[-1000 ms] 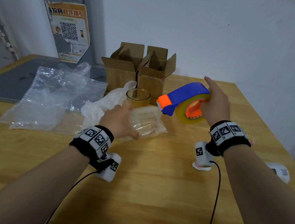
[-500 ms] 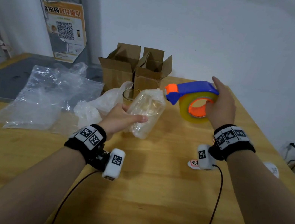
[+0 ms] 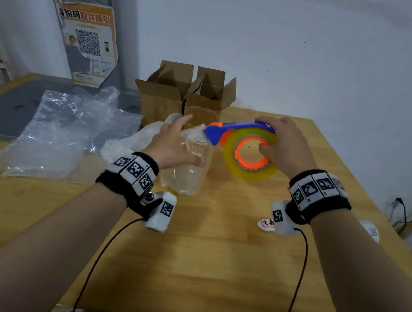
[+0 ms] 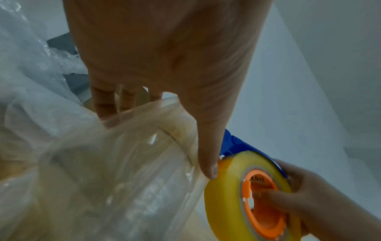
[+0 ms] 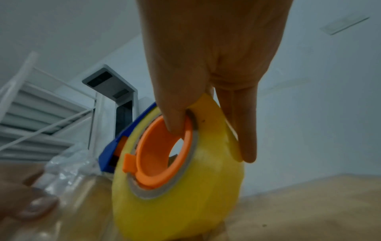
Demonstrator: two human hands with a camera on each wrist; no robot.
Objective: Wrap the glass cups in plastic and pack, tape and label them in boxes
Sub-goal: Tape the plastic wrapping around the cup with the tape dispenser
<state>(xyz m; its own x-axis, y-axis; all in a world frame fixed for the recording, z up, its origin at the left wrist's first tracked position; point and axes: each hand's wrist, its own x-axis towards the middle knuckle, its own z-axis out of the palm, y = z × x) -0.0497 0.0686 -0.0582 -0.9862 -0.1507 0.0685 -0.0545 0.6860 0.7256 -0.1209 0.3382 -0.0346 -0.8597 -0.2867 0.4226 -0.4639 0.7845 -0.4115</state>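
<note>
Fingers [image 4: 105, 104] of the left hand [image 3: 171, 144] curl behind the plastic-wrapped glass cup [image 3: 187, 169] while the thumb lies along its near side, so the hand grasps the cup; the right hand [image 3: 286, 148] grips the tape dispenser [image 3: 250, 150], thumb hooked into the orange core and the remaining fingers laid over the outer face of the yellowish roll, as the right wrist view shows.

Wooden table [image 3: 208, 260]: carries every item listed below.

Loose sheets of clear plastic [image 3: 66, 131]: spread on the table's left portion, partly over a grey mat [image 3: 1, 106] at the far left.

Two cardboard boxes [image 3: 182, 94]: side by side at the far edge against the wall, flaps standing open. Whether they hold anything cannot be told.

Wrapped cup: held upright near the table centre, in front of the boxes and just right of the plastic sheets. Whether its base touches the table cannot be told. Wrap bunches at its upper end.

Tape dispenser: blue body with an orange tip, held in the air just right of the cup. Its blue nose meets the bunched wrap at the cup's top; in the left wrist view the roll sits right at the left thumb tip.

White roll of labels [image 3: 371, 231]: near the right table edge, well apart from the cup.

Small red-bordered label [image 3: 266, 222]: flat on the table below the right wrist.
</note>
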